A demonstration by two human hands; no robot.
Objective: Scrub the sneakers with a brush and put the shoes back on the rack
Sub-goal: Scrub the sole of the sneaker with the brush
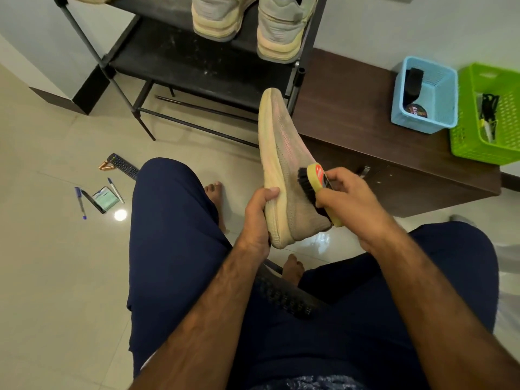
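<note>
Grips the sneaker by its sole edge with the left hand, curling the thumb over the rim. Holds it in the air above the floor, in front of the knees, pointing the toe toward the rack. Presses the black bristles of the brush, clasped in the right hand, against the grubby, faded yellow-pink knit upper near the heel. Shows a thick cream sole, scuffed and greyed.

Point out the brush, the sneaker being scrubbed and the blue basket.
brush (313, 180), head view, on its yellow back.
sneaker (284, 153), head view, on its mesh upper.
blue basket (439, 90), head view, on its inner wall.
</note>
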